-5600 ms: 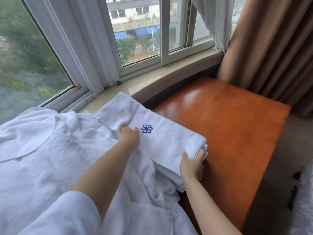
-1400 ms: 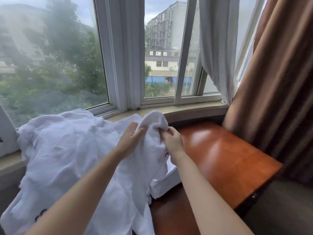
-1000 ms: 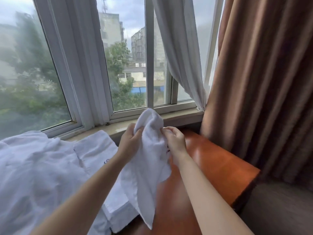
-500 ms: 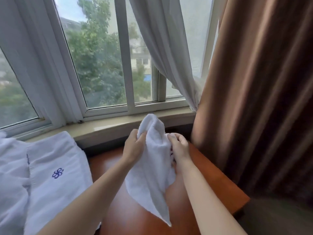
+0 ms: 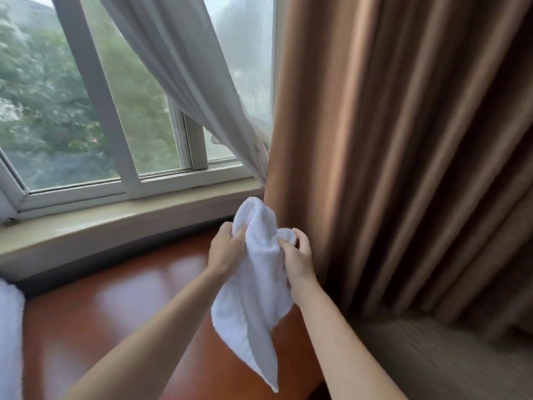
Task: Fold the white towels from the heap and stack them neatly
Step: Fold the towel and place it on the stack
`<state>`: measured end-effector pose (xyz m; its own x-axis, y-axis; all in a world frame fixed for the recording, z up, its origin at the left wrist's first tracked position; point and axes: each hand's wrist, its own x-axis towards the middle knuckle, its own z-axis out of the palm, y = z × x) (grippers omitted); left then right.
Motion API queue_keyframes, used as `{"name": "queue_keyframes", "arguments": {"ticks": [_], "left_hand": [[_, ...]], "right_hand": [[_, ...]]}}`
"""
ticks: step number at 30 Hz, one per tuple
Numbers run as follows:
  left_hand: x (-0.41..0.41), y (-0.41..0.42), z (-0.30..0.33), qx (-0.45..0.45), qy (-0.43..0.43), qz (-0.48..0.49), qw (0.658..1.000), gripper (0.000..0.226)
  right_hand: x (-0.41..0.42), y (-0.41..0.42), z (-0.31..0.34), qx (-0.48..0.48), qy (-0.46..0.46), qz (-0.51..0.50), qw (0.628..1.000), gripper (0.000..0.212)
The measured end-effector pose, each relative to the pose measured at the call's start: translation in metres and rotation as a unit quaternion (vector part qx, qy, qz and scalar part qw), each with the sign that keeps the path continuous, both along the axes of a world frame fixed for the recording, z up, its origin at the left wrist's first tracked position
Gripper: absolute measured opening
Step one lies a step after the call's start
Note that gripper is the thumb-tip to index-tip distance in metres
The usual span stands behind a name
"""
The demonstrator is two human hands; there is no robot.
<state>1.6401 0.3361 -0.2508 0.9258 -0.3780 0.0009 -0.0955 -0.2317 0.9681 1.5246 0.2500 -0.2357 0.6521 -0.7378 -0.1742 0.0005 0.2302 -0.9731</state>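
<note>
A small white towel (image 5: pixel 253 298) hangs bunched in the air above the wooden table (image 5: pixel 109 319), its lower corner pointing down. My left hand (image 5: pixel 223 249) grips its upper left edge and my right hand (image 5: pixel 297 255) pinches its upper right edge, the two hands close together. A strip of white towelling (image 5: pixel 10 339) shows at the far left edge; the rest of the folded stack and the heap lies out of view.
A window sill (image 5: pixel 115 226) runs behind the table under the window. A brown curtain (image 5: pixel 403 168) hangs right beside my right hand, with a sheer white curtain (image 5: pixel 202 82) above. Carpeted floor (image 5: pixel 447 362) lies at the lower right.
The view has swung right, so the folded stack with its blue emblem has slid almost out of frame. Both hands still hold the small towel, now nearer the brown curtain.
</note>
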Motion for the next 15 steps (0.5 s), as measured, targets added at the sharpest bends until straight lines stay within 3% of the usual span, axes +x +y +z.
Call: {"name": "queue_keyframes", "arguments": {"ticks": [9, 12, 15], "left_hand": [[-0.049, -0.116, -0.014, -0.013, 0.107, 0.142, 0.984, 0.030], [-0.054, -0.126, -0.021, -0.035, 0.154, 0.176, 0.972, 0.035], [-0.052, -0.124, -0.032, -0.036, 0.191, 0.202, 0.960, 0.041]], "right_hand": [[-0.026, -0.142, 0.005, -0.036, 0.014, 0.150, 0.988, 0.035], [-0.013, -0.161, 0.000, -0.051, 0.023, 0.203, 0.977, 0.027], [0.002, -0.165, -0.010, -0.072, 0.047, 0.271, 0.959, 0.036]]}}
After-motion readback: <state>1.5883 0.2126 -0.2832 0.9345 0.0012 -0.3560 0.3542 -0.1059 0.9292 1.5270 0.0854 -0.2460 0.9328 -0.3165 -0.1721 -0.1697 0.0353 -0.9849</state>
